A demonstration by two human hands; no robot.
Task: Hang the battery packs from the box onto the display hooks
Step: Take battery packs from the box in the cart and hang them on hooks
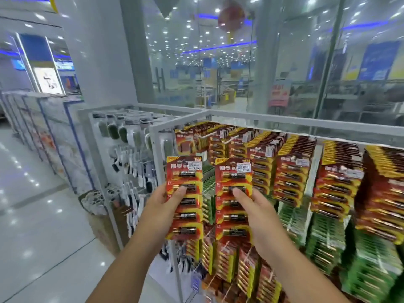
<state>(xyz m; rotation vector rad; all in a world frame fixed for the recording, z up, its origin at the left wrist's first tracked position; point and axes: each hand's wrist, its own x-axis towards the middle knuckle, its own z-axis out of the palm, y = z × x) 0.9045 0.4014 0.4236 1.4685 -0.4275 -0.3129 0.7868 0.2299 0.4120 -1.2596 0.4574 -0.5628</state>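
Each hand grips one tall red battery pack upright, thumb pressed on its front: the left hand (pixel 162 206) holds the left pack (pixel 184 197), the right hand (pixel 254 215) the right pack (pixel 234 199), long axes vertical, hang holes at the top. The two bare display hooks (pixel 220 137) lie above and beyond both hands, a little nearer the right one, so I judge that pack goes up first
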